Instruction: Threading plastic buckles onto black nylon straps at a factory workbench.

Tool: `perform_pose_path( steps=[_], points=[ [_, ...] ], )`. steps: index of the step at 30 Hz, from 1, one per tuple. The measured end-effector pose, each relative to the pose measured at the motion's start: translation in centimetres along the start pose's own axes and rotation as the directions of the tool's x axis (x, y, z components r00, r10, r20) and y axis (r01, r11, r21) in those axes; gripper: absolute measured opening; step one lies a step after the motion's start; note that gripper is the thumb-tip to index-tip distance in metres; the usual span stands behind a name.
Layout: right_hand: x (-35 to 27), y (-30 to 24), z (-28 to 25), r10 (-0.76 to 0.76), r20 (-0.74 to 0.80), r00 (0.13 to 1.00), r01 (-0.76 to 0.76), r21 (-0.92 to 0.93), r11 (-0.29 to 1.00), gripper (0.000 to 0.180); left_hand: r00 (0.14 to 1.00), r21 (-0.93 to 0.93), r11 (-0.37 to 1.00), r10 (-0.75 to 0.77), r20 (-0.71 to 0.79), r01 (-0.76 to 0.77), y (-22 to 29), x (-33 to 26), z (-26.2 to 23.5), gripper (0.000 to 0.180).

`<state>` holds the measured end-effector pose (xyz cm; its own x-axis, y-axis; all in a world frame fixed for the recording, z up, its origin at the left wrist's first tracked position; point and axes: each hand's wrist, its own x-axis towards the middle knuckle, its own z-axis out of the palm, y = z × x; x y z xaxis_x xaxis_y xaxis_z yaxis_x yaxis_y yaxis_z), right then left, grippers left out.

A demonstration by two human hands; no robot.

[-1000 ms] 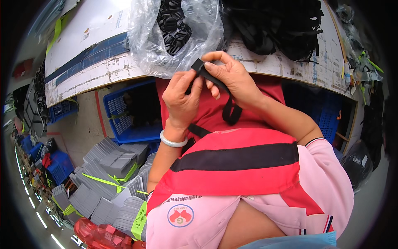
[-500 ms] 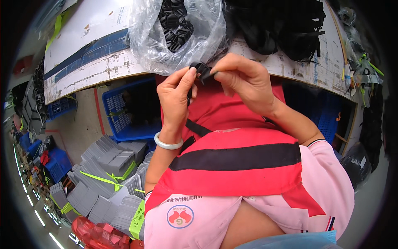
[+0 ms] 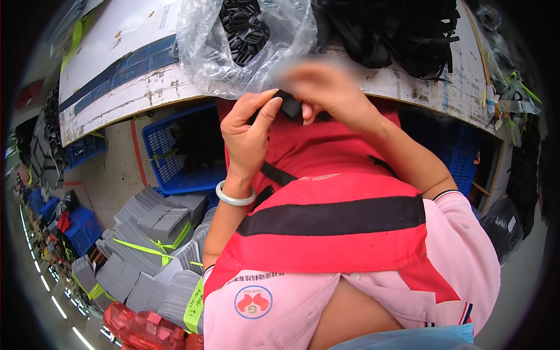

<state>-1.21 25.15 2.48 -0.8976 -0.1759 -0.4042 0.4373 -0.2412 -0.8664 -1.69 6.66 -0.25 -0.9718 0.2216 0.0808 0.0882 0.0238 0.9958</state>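
Just off the near edge of the table, my left hand [image 3: 249, 133] pinches a short black strap [image 3: 290, 107] between thumb and forefinger. A white bangle [image 3: 234, 197] circles that wrist. My right hand [image 3: 335, 96] is at the strap's other side, its lower fingers curled against the black band. Its upper fingers are smeared, so their grip is unclear. Past my hands, a clear plastic bag [image 3: 201, 64] lies open on the table with many small black plastic buckles [image 3: 244, 35] inside. To its right is a heap of black straps [image 3: 402, 41].
The worn white tabletop [image 3: 131, 87] spans the far side. Beneath it are a blue crate [image 3: 185, 185] on the left and another blue crate [image 3: 464, 169] on the right. Bundled grey sheets [image 3: 140, 233] and a red plastic bag [image 3: 140, 326] lie at my left.
My right hand has moved slightly up and over the strap, and its fingers have become blurred. The black strap now shows as a broader flat band. My left hand stays nearly in place.
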Motion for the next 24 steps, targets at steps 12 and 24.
perform_pose_path(
  steps=[12,24],
  points=[
    [2.8,2.3,-1.3,0.09,0.126,0.988,-0.083,-0.063,0.995,0.023,0.915,-0.016,0.917,-0.397,0.076,0.399,3.4,-4.3,-12.1,0.014],
    [1.9,4.0,5.4,0.308,0.375,0.875,-0.17,-0.357,0.919,0.023,0.941,-0.017,0.971,-0.233,-0.243,0.237,-2.0,-4.9,-5.3,0.021]
  ],
)
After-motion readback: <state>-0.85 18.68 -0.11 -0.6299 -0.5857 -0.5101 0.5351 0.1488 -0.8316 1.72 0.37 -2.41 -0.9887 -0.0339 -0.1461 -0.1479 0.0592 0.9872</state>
